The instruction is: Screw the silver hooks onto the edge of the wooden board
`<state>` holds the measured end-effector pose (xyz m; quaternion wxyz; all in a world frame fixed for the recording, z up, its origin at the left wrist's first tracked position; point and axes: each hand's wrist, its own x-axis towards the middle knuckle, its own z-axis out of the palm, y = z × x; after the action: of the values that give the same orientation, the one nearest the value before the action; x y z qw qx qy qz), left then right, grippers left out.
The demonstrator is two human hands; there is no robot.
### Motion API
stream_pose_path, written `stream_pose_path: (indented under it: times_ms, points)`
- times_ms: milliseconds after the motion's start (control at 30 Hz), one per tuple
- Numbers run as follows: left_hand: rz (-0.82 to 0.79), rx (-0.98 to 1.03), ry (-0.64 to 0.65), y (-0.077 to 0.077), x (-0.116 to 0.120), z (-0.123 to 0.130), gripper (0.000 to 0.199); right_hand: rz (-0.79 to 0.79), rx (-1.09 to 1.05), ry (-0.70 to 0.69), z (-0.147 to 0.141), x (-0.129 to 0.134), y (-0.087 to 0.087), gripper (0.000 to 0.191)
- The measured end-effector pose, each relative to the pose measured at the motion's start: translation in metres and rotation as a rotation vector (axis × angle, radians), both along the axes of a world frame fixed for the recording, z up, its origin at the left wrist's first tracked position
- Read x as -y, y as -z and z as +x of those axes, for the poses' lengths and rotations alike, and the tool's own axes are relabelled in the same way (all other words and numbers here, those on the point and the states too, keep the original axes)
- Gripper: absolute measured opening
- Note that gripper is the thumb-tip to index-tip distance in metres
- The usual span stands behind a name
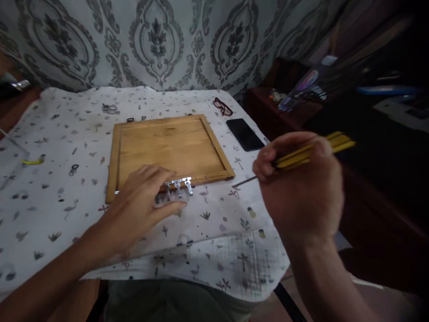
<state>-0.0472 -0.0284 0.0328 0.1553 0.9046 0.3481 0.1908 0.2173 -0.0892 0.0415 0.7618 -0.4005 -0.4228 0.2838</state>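
A grey-green damask wall covering (157, 40) is hung behind the bench, and a dark wooden cabinet (264, 116) is placed at right, dimly lit.

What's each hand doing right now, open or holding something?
Left hand: open, fingers spread over the metal hook strip.
Right hand: closed, holding a yellow screwdriver.
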Motion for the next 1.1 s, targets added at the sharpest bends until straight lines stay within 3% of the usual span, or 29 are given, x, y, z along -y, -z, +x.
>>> stream_pose_path:
  times_ms: [100,267,667,900,1100]
  points:
    - [-0.030,-0.136,0.038,0.017,-0.012,0.018,0.045,-0.034,-0.048,-0.021,-0.008,-0.026,0.013,0.038]
    - [-0.001,-0.202,0.064,0.027,-0.022,0.032,0.049,-0.128,0.034,0.069,-0.019,-0.048,0.027,0.055]
    - [0.084,-0.184,0.055,0.037,-0.028,0.038,0.054,-0.027,0.065,0.183,-0.025,-0.062,0.065,0.039]
    - [0.063,-0.170,0.059,0.039,-0.032,0.039,0.047,-0.032,0.105,0.136,-0.024,-0.056,0.068,0.033]
    - [0.088,-0.216,0.084,0.034,-0.031,0.037,0.057,-0.086,0.159,0.093,-0.031,-0.053,0.069,0.034]
